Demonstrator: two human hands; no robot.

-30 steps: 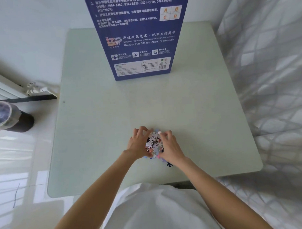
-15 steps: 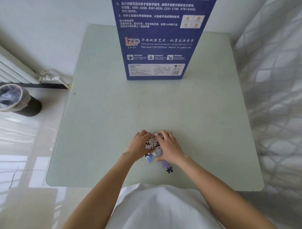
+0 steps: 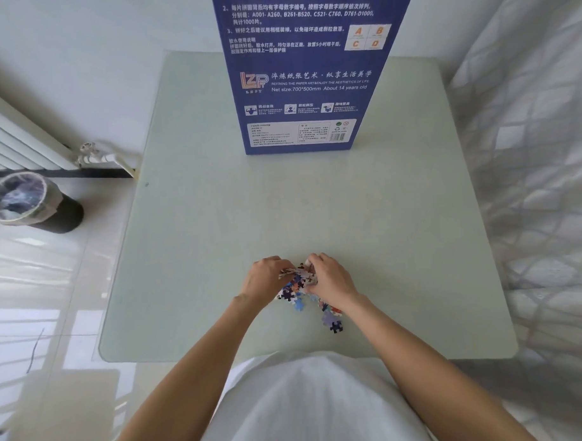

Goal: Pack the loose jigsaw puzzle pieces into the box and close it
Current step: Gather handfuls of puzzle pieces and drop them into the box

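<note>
Tall blue cardboard puzzle box [image 3: 306, 71] upright at the far edge of the pale green counter [image 3: 217, 223] — top out of frame, contents unseen. Well apart from it, near the front edge: small heap of loose multicoloured jigsaw pieces [image 3: 297, 286], a few strays trailing toward the right. Left hand [image 3: 263, 280] and right hand [image 3: 328, 278] cupped around the heap, each grip curled on pieces. On the floor at left — round black bin [image 3: 35, 203], clear liner inside.

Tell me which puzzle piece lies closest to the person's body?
The dark blue piece, alone at the near right end of the pile, just below a pale lilac piece. The others lie farther up, by the hands.
</note>
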